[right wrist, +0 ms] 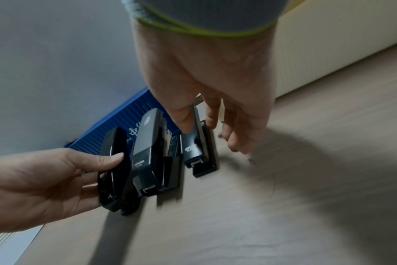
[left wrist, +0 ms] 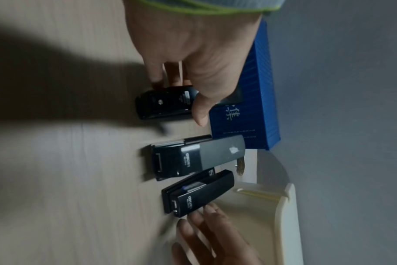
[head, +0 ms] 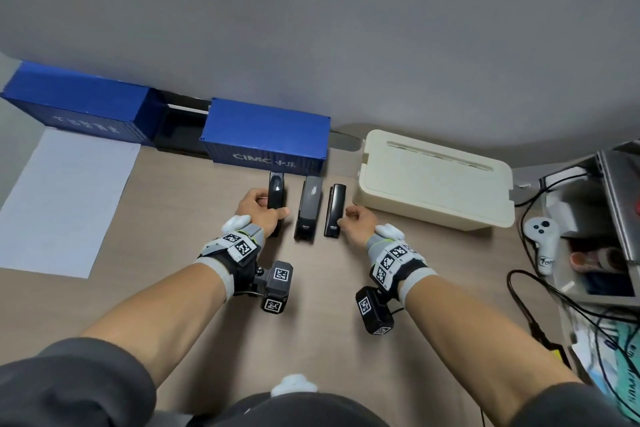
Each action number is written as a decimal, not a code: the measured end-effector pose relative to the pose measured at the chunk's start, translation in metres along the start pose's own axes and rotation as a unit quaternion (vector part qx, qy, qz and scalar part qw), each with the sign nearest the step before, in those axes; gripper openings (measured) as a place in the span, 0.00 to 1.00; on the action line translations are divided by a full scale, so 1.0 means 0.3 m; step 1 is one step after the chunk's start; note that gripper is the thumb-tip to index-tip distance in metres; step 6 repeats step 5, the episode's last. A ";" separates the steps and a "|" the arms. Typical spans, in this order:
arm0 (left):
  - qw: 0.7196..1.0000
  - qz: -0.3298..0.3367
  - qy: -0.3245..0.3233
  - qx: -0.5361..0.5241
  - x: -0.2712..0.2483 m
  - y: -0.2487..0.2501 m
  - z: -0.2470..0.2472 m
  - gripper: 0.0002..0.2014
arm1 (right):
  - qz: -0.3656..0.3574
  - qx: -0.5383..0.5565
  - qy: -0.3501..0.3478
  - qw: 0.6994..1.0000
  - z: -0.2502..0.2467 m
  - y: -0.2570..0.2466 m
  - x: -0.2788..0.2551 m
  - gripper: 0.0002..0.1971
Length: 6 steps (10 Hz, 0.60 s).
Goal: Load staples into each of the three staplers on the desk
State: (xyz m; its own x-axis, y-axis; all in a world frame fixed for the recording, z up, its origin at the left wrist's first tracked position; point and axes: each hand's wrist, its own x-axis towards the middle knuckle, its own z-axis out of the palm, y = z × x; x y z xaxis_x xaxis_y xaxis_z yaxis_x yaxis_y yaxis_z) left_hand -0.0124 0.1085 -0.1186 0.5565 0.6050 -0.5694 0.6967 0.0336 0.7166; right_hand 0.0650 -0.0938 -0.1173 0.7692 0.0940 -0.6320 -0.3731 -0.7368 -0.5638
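Observation:
Three staplers lie side by side on the wooden desk (head: 311,322). My left hand (head: 258,210) grips the glossy black left stapler (head: 276,194), thumb across its top and fingers on its far side; in the right wrist view the left hand (right wrist: 45,179) wraps the left stapler (right wrist: 113,161). The grey-topped middle stapler (head: 308,208) lies untouched. My right hand (head: 358,224) sits just right of the slim black right stapler (head: 335,210). Its thumb touches the right stapler (right wrist: 193,150) and its fingers hang loosely curled beside it. No staples are in view.
Two blue container-shaped boxes (head: 266,139) (head: 76,107) stand along the wall right behind the staplers. A cream lidded box (head: 433,180) sits close on the right, and a white paper sheet (head: 65,201) lies to the left. A white controller (head: 542,243), cables (head: 519,295) and a shelf crowd the right edge.

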 end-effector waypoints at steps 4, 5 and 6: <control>1.000 0.003 0.001 -0.022 -0.085 0.075 -0.054 0.33 | -0.013 -0.009 -0.030 0.999 -0.060 0.023 -0.088 0.07; 0.998 0.047 0.019 -0.044 -0.127 0.146 -0.080 0.30 | -0.057 0.013 -0.010 0.998 -0.101 -0.031 -0.164 0.07; 0.998 0.047 0.019 -0.044 -0.127 0.146 -0.080 0.30 | -0.057 0.013 -0.010 0.998 -0.101 -0.031 -0.164 0.07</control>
